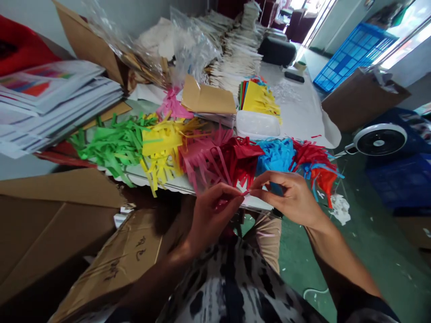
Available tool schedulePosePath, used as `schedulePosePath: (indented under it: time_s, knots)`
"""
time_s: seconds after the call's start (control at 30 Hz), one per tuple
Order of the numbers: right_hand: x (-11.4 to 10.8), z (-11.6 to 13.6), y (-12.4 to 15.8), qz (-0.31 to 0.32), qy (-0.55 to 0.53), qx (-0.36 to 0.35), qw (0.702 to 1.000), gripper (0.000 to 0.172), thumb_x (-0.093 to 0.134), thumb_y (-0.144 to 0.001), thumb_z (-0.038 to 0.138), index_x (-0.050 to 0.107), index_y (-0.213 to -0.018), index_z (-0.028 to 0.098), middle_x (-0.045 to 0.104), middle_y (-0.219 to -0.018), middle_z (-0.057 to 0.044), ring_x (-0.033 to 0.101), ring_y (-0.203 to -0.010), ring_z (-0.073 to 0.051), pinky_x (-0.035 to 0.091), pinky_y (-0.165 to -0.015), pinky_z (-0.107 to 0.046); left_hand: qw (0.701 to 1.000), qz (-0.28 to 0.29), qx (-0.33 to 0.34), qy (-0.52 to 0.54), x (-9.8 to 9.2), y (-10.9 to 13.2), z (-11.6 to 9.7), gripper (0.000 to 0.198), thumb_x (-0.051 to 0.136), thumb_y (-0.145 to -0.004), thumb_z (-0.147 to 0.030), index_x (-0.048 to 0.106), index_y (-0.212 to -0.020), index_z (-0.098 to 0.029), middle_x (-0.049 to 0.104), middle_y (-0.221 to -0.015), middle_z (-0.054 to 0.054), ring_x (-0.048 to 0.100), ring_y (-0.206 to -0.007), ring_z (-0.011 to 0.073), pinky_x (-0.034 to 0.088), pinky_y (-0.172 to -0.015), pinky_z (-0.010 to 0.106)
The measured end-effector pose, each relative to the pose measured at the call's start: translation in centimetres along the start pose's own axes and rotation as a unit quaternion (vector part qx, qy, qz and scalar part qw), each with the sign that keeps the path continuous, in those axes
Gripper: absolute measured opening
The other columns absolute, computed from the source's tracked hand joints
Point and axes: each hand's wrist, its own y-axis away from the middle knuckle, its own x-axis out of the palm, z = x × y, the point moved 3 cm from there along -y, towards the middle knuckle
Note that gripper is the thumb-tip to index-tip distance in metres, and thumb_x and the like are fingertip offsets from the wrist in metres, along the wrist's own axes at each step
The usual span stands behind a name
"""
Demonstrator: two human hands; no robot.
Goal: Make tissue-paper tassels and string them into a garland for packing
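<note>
Near the table's front edge, my left hand [213,215] and my right hand [292,197] meet fingertip to fingertip. Between them is a narrow pink paper strip [245,193], pinched from both sides. More pink paper shows inside the curl of my left hand. Just beyond lie fringed paper bunches: pink [205,157], dark red [240,159] and blue [278,154]. Yellow fringed paper [163,143] and green fringed paper [116,139] spread to the left. Red fringed paper [311,154] and an orange piece [325,179] hang at the right edge.
Behind the bunches stand a white plastic tray [257,124], a brown envelope [210,98] and stacked yellow fringed sheets [261,98]. Paper stacks [54,107] fill the left. Cardboard boxes [50,224] stand below left. A fan-like round object [380,140] is at right.
</note>
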Motion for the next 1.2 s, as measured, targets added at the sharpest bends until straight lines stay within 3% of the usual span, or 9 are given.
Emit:
schedulePosePath:
  time_s: [0.5, 0.7, 0.87, 0.97, 1.2]
  knots:
    - [-0.6, 1.0, 2.8, -0.008, 0.036, -0.04, 0.999, 0.003, 0.076, -0.094, 0.024, 0.076, -0.095, 0.027, 0.077, -0.086, 0.002, 0.069, -0.075, -0.014, 0.052, -0.07, -0.028, 0.991, 0.033, 0.091, -0.092, 1.2, 1.4, -1.7, 0.009, 0.073, -0.095, -0.028, 0.076, -0.09, -0.021, 0.074, -0.087, 0.002, 0.066, -0.08, 0.0151, 0.047, -0.072, 0.026]
    - [-0.3, 1.1, 3.4, 0.042, 0.055, -0.048, 0.996, 0.003, 0.072, -0.097, 0.024, 0.073, -0.098, 0.027, 0.078, -0.091, 0.002, 0.072, -0.079, -0.015, 0.054, -0.073, -0.029, 0.986, 0.059, 0.11, -0.112, 1.5, 1.2, -2.0, 0.007, 0.075, -0.091, -0.022, 0.076, -0.085, -0.021, 0.075, -0.082, 0.001, 0.066, -0.075, 0.0139, 0.049, -0.069, 0.025]
    - [-0.5, 0.9, 3.7, 0.003, 0.078, -0.038, 0.996, 0.003, 0.072, -0.098, 0.024, 0.073, -0.096, 0.026, 0.078, -0.087, 0.001, 0.072, -0.078, -0.015, 0.054, -0.073, -0.029, 0.996, 0.074, 0.034, -0.049, 1.7, 1.4, -1.5, 0.01, 0.078, -0.091, -0.029, 0.078, -0.097, -0.021, 0.078, -0.093, 0.003, 0.071, -0.081, 0.0151, 0.054, -0.072, 0.024]
    - [-0.8, 0.6, 3.8, -0.015, 0.064, -0.018, 0.998, 0.003, 0.073, -0.096, 0.024, 0.074, -0.094, 0.026, 0.077, -0.085, 0.003, 0.071, -0.075, -0.013, 0.053, -0.071, -0.027, 0.998, 0.054, 0.0, -0.008, 1.4, 1.5, -1.0, 0.016, 0.079, -0.091, -0.031, 0.078, -0.102, -0.021, 0.078, -0.097, 0.004, 0.072, -0.085, 0.0154, 0.057, -0.076, 0.024]
    - [0.2, -0.6, 4.1, -0.009, -0.023, 0.036, 0.999, 0.005, 0.08, -0.092, 0.029, 0.077, -0.09, 0.025, 0.079, -0.086, 0.002, 0.072, -0.075, -0.013, 0.054, -0.071, -0.026, 1.0, 0.028, 0.008, -0.002, 2.1, 1.3, -0.3, 0.011, 0.081, -0.09, -0.03, 0.076, -0.09, -0.02, 0.075, -0.085, 0.001, 0.069, -0.077, 0.0129, 0.055, -0.07, 0.021]
